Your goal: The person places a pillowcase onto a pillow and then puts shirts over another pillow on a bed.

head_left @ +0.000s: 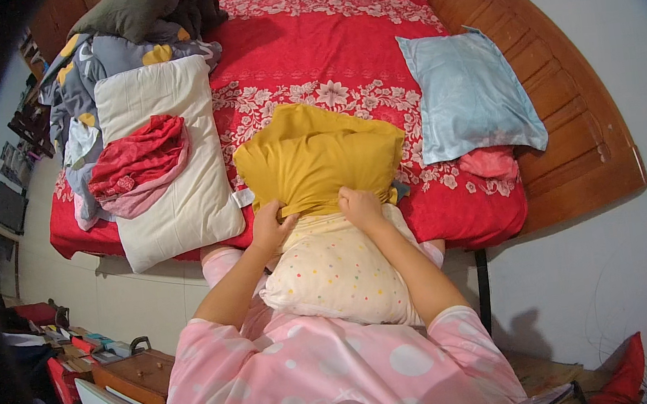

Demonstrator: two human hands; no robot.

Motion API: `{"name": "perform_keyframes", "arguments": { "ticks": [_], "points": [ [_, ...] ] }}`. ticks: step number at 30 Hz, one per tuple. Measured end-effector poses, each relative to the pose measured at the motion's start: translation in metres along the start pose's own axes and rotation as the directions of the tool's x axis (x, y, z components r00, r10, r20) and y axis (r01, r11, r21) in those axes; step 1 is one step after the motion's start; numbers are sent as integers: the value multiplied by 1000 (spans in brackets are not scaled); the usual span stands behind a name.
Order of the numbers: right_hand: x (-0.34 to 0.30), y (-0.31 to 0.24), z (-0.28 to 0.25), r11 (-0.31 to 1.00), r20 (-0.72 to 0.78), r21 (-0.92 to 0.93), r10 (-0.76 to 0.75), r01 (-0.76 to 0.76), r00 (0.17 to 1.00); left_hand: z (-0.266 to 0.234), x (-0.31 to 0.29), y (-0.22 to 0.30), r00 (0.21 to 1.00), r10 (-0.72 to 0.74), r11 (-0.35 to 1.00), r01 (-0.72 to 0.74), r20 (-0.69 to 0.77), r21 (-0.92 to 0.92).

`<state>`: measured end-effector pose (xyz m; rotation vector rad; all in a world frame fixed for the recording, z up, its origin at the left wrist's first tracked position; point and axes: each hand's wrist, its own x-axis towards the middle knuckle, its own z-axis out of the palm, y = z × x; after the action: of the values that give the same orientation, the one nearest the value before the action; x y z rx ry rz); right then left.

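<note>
A mustard-yellow pillowcase [319, 163] lies in front of me at the bed's near edge, its far end loose and folded. It covers the far part of a cream pillow with coloured dots [335, 272], whose near part rests against my lap. My left hand [272, 225] is closed on the left side of the pillowcase's open edge, thumb pointing inward. With its fingers curled, my right hand [359, 206] grips the same edge farther right. How far the pillow reaches inside the case is hidden.
On the left of the red flowered bedspread [284, 56] lies a white pillow [183, 217] with a crumpled red cloth [138, 162] on it. A grey patterned quilt [119, 54] is heaped behind. A light-blue pillow [474, 95] lies by the wooden headboard [557, 98].
</note>
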<state>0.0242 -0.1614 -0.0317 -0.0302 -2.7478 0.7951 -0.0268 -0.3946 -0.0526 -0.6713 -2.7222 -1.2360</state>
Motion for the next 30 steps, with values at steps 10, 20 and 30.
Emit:
{"name": "perform_keyframes", "arguments": {
  "ticks": [10,20,30],
  "points": [
    [1,-1,1,996,-9,80,-32,33,999,9,1,-13,994,65,997,-61,-83,55],
    [-2,10,0,997,-53,68,40,-36,998,12,-8,-32,953,38,999,-33,-300,22],
    [-7,14,-3,979,9,116,170,-169,985,9,-21,-57,833,-512,786,553,208,-278]
  ]
}}
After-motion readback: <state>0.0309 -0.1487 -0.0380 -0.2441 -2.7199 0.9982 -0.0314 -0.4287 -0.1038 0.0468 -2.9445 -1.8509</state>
